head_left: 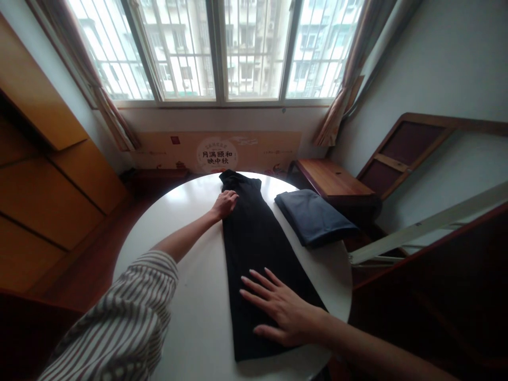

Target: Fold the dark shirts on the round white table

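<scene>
A pair of black trousers [254,238] lies folded lengthwise down the white round table, its wide waist end bunched at the far rim and its straight hem end toward me. My left hand [225,205] is closed on the left edge of the cloth near the waist end, fingers curled. My right hand [283,309] rests flat on the near part of the trousers with its fingers spread. To the right of them sits a folded dark blue-grey garment [315,217], touched by neither hand.
The white round table [190,296] fills the middle. Beyond it stand a wooden bench [331,177] and a printed cardboard panel [159,148] under the barred window. Orange-brown cabinets [79,185] line the left side. A pale metal frame [428,225] slants in at the right.
</scene>
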`<state>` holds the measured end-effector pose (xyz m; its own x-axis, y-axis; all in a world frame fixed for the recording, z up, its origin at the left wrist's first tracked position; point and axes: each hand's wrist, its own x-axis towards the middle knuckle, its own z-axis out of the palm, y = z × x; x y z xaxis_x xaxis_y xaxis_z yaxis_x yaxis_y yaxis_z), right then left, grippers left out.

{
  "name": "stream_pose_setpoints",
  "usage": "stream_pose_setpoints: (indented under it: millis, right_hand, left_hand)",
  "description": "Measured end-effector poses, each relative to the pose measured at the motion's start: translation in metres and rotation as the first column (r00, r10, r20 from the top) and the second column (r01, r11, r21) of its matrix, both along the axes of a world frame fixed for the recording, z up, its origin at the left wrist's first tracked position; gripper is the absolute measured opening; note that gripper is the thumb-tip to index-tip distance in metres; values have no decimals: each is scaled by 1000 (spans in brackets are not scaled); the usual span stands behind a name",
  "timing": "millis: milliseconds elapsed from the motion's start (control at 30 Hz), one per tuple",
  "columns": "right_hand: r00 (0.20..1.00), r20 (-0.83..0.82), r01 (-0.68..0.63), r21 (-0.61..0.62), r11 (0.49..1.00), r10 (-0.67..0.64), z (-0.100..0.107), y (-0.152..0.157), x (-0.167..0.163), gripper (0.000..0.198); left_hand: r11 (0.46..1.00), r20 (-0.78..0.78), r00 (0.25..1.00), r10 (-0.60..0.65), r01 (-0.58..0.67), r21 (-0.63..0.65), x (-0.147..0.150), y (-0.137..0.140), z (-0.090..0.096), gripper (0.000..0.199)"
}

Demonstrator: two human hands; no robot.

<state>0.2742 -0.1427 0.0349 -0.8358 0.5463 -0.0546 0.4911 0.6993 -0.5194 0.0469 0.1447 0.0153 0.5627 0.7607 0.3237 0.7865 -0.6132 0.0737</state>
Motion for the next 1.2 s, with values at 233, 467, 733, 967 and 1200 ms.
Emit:
stream_pose_setpoints:
  millis: [233,467,733,967,1200]
  right_hand:
    - [974,42,223,37,974,-225,4,-51,77,80]
    - [967,13,252,85,964,-254,-19,-73,123,76]
    - [977,-58,213,104,972,-207,-26,-57,137,79]
    - [985,-56,170,213,962,-162,-7,-57,124,72]
    - [979,-201,103,433,895,-16,-37,-55,79,62]
  left_hand:
    - [690,-104,682,-724,720,-78,-56,-171,17,37]
    - [564,-246,542,-804,825,-24,-62,-245,27,35]
    - [544,-89,540,-837,839,-25,-12,-245,-8,26]
    - [636,430,619,-658,762,-123,-21,-264,-9,34]
    - [787,643,641,-419,610,-96,-43,-282,25,31]
